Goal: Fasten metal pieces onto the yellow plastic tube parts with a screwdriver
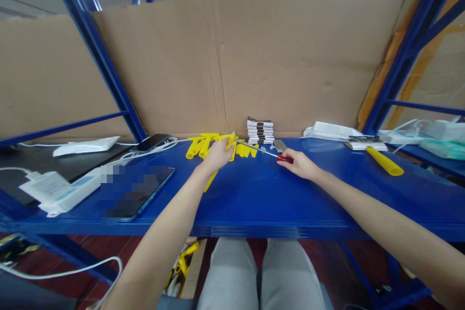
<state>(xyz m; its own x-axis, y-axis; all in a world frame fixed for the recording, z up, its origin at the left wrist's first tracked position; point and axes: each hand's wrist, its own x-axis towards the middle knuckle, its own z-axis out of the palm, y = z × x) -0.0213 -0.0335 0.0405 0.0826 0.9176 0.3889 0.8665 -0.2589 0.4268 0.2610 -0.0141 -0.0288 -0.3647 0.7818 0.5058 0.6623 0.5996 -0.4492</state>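
My right hand (pixel 301 164) is closed round the red handle of a screwdriver (pixel 267 152). Its long metal shaft points left toward my other hand. There, my left hand (pixel 218 155) pinches a yellow plastic piece (pixel 231 141), with the shaft's tip beside or against it; contact is too small to make out. Around that hand lie several yellow tubes (pixel 196 147) and small flat yellow pieces (pixel 247 150). A long yellow strip (pixel 211 181) shows below the left wrist. Beyond the screwdriver stands a stack of white packets with dark bands (pixel 260 131), next to a small grey block (pixel 279 146).
On the blue table (pixel 261 198), a phone (pixel 145 193) and a white power strip (pixel 76 191) lie left. A yellow tube (pixel 385 161) and white packages (pixel 332 131) are at right. Cardboard (pixel 290 58) walls the back. Below, a box (pixel 194 271) holds yellow parts.
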